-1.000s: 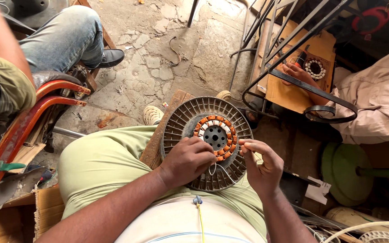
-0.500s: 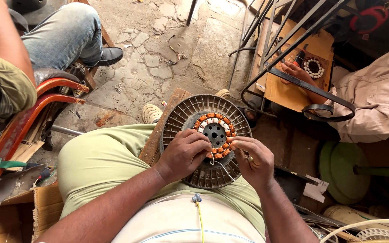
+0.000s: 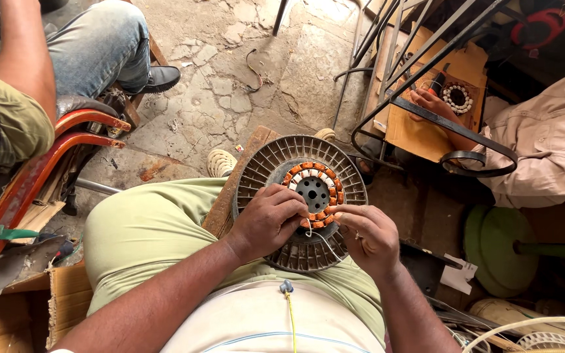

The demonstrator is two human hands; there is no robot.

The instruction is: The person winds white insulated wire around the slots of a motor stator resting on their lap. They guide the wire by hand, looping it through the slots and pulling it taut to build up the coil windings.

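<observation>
A round grey finned motor housing (image 3: 276,160) rests on my lap over a wooden board (image 3: 251,147). At its centre sits a ring of copper-orange windings (image 3: 315,171) around a dark hub. My left hand (image 3: 271,219) lies on the housing's lower left, fingertips touching the windings. My right hand (image 3: 369,236) is at the lower right, its fingers pinched on a thin white wire (image 3: 318,238) that leads from the windings.
A seated person's jeans leg (image 3: 93,46) and red metal chair frame (image 3: 60,140) are at left. At right another person's hand (image 3: 433,104) works on a small winding ring (image 3: 458,97) on a cardboard-topped stand, behind black metal rods (image 3: 426,65). A green disc (image 3: 498,245) lies lower right.
My right hand moved inward from the housing's right rim to the windings' lower edge. My left hand stayed on the housing, shifting slightly.
</observation>
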